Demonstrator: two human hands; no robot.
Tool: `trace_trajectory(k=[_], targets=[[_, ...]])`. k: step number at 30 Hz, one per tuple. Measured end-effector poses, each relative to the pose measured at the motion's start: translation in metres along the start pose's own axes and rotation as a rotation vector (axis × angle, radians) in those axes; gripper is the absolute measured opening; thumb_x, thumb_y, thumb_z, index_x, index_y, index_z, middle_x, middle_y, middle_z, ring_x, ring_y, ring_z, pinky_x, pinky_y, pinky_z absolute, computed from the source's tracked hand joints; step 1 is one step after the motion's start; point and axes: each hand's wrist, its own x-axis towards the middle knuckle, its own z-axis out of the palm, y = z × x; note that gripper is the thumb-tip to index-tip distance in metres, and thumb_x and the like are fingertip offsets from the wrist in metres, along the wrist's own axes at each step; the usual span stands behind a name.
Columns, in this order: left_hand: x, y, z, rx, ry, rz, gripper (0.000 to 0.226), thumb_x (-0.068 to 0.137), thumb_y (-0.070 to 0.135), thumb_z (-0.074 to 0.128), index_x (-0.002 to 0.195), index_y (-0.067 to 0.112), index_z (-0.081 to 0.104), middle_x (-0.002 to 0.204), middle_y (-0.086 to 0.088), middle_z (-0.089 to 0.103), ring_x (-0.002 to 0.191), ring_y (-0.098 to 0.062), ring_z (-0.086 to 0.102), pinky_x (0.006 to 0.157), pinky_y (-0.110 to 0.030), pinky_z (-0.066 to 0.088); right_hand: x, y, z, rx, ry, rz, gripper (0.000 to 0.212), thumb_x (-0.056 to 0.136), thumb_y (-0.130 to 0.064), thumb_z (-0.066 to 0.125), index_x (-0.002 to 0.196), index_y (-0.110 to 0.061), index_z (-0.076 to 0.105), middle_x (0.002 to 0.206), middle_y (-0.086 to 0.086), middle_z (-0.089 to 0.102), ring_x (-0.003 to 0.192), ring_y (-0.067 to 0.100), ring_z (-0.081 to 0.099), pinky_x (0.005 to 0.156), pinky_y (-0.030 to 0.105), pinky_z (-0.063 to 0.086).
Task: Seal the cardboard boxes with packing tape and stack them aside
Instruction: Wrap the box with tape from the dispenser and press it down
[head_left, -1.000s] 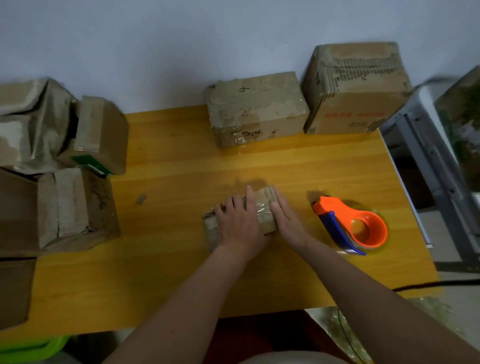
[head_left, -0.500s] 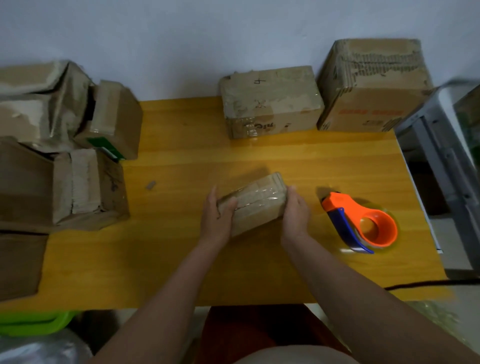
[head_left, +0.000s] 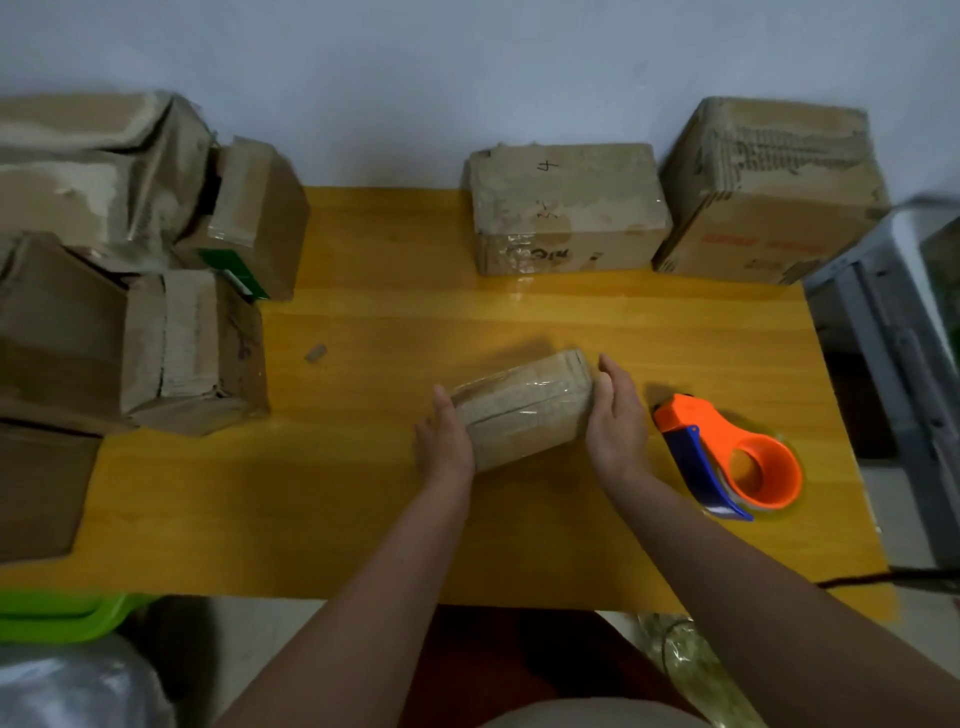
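Your single head camera looked steeply down, close over the yellow table (head_left: 363, 519), wall at twelve o'clock.

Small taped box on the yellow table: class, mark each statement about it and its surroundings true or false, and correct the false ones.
1. The small taped box sits between the left hand and right hand. True.
2. The tape dispenser is gripped by the right hand. False: it lies on the table, untouched.
3. Two boxes stand along the wall at the table's far edge. True.
4. The dispenser is green. False: orange and blue.
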Motion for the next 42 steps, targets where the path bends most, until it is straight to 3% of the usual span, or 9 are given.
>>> trace_trajectory(k=[3, 8, 14, 18, 21, 28, 32, 38, 42], targets=[[-0.014, 0.002, 0.001, -0.097, -0.064, -0.072, 0.062, 0.101, 0.057, 0.022, 0.143, 0.017, 0.044, 0.146, -0.011, 0.044, 0.131, -0.032, 0.042, 0.103, -0.043, 0.036, 0.001, -0.002, -0.005, -0.087, -0.177, -0.06, 0.042, 0.104, -0.021, 0.032, 0.142, -0.008, 0.041, 0.141, 0.01, 0.048, 0.132, 0.024, 0.041, 0.104, 0.026, 0.031], [-0.011, 0.016, -0.008, -0.061, -0.069, -0.022, 0.056, 0.103, 0.049, 0.029, 0.136, 0.009, 0.05, 0.14, -0.01, 0.049, 0.128, -0.029, 0.046, 0.1, -0.039, 0.038, 0.012, -0.014, -0.016, -0.211, -0.343, -0.002, 0.044, 0.104, -0.022, 0.031, 0.146, -0.01, 0.034, 0.144, 0.013, 0.044, 0.132, 0.029, 0.04, 0.107, 0.035, 0.033], [-0.007, 0.013, -0.032, 0.182, 0.015, 0.221, 0.051, 0.102, 0.031, 0.043, 0.15, 0.015, 0.032, 0.15, -0.009, 0.039, 0.134, -0.028, 0.04, 0.11, -0.043, 0.035, 0.001, -0.025, -0.038, -0.347, -0.243, -0.114, 0.059, 0.098, -0.018, 0.048, 0.15, -0.013, 0.021, 0.153, 0.01, 0.027, 0.14, 0.025, 0.03, 0.114, 0.035, 0.026], [-0.024, 0.0, -0.03, 0.283, -0.055, 0.257, 0.052, 0.099, 0.021, 0.053, 0.148, 0.016, 0.036, 0.138, -0.007, 0.051, 0.115, -0.022, 0.053, 0.1, -0.043, 0.046, -0.001, -0.033, -0.043, -0.406, -0.39, 0.013, 0.054, 0.097, -0.025, 0.052, 0.145, -0.011, 0.031, 0.141, 0.014, 0.046, 0.127, 0.03, 0.046, 0.101, 0.034, 0.038], [-0.027, 0.01, -0.022, 0.315, -0.083, 0.271, 0.049, 0.099, 0.018, 0.05, 0.147, 0.018, 0.039, 0.136, -0.005, 0.052, 0.115, -0.024, 0.053, 0.098, -0.046, 0.047, 0.001, -0.038, -0.04, -0.346, -0.441, 0.049, 0.048, 0.097, -0.018, 0.05, 0.143, -0.013, 0.035, 0.136, 0.011, 0.052, 0.124, 0.028, 0.049, 0.094, 0.028, 0.04], [-0.019, 0.081, 0.03, 0.358, -0.231, 0.355, 0.053, 0.097, 0.013, 0.052, 0.147, 0.02, 0.038, 0.137, -0.006, 0.053, 0.108, -0.024, 0.056, 0.094, -0.037, 0.049, 0.051, -0.05, -0.07, -0.185, -0.25, 0.054, 0.045, 0.093, -0.006, 0.051, 0.138, -0.007, 0.043, 0.134, 0.013, 0.054, 0.125, 0.031, 0.048, 0.102, 0.035, 0.038], [-0.031, 0.116, 0.088, 0.363, -0.411, 0.45, 0.048, 0.099, 0.011, 0.049, 0.145, 0.024, 0.041, 0.133, 0.002, 0.053, 0.099, -0.012, 0.05, 0.076, -0.026, 0.044, 0.083, -0.049, -0.124, -0.121, -0.069, 0.109, 0.044, 0.093, -0.007, 0.053, 0.136, -0.007, 0.045, 0.131, 0.013, 0.055, 0.123, 0.03, 0.05, 0.102, 0.037, 0.04], [-0.054, 0.136, 0.192, 0.551, -0.544, 0.538, 0.045, 0.096, 0.016, 0.051, 0.14, 0.025, 0.046, 0.136, -0.011, 0.04, 0.129, -0.029, 0.04, 0.11, -0.037, 0.035, 0.115, -0.017, -0.199, -0.104, 0.134, 0.225, 0.041, 0.093, -0.009, 0.052, 0.133, -0.008, 0.047, 0.12, 0.004, 0.056, 0.117, 0.026, 0.052, 0.096, 0.038, 0.042], [-0.061, 0.124, 0.234, 0.74, -0.547, 0.562, 0.048, 0.097, 0.017, 0.049, 0.144, 0.021, 0.041, 0.143, -0.015, 0.039, 0.141, -0.029, 0.02, 0.112, -0.029, 0.022, 0.12, 0.012, -0.221, -0.092, 0.066, 0.331, 0.049, 0.093, -0.015, 0.055, 0.139, -0.01, 0.038, 0.128, 0.0, 0.051, 0.118, 0.025, 0.051, 0.097, 0.037, 0.043]])
